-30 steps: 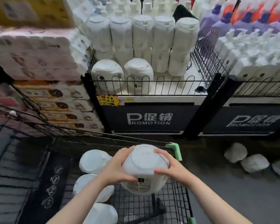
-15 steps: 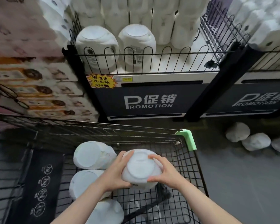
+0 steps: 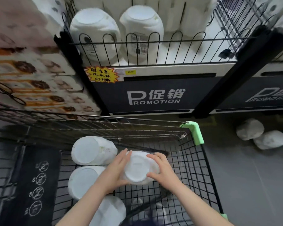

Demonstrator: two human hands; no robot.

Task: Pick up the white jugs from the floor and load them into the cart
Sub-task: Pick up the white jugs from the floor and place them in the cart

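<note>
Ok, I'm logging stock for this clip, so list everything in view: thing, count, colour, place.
held jug: one, white, inside the cart, between both hands
loaded jugs: three, white, lying along the cart's left side
shopping cart: one, black wire, green corner guards, foreground
floor jugs: at least two, white, on the grey floor at right
shelf jugs: two in front, white, behind the wire fence
promotion sign: dark, shelf base
price star: one, yellow-orange, shelf edge
left hand: grip on held jug
right hand: grip on held jug

Grey floor [image 3: 245, 185], black promotion shelf base [image 3: 153, 95] with wire fencing [image 3: 153, 49], stacked packs [image 3: 31, 70] leftward
</note>
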